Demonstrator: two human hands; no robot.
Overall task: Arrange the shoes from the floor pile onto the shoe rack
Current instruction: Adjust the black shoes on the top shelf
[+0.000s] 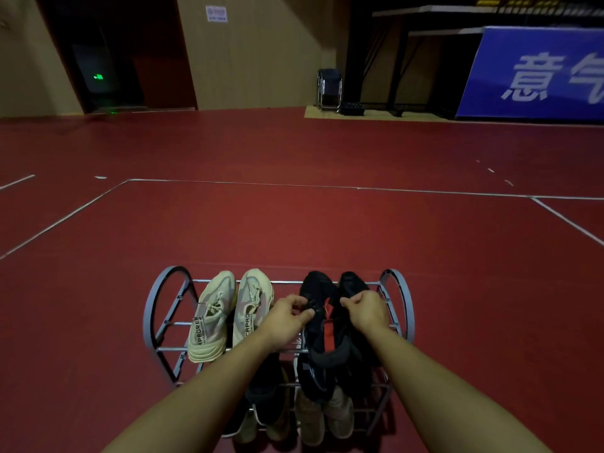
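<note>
While the beige sneakers (228,312) lie at the left end of the shoe rack (153,308) top shelf, the black sneakers (330,318) at its right end are pinched by curled fingers of the left hand (287,318) and right hand (366,310).

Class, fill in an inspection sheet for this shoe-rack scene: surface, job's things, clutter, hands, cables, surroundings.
Surface: red floor with white lines.
Job's things: metal rack; beige pair and black pair on the top tier; more shoes on the lower tiers.
Clutter: nothing seen.
Hands: left hand and right hand each grip a black shoe, fingers curled.
Cables: nothing seen.
Surroundings: blue banner, folded chair, dark doorway.
</note>
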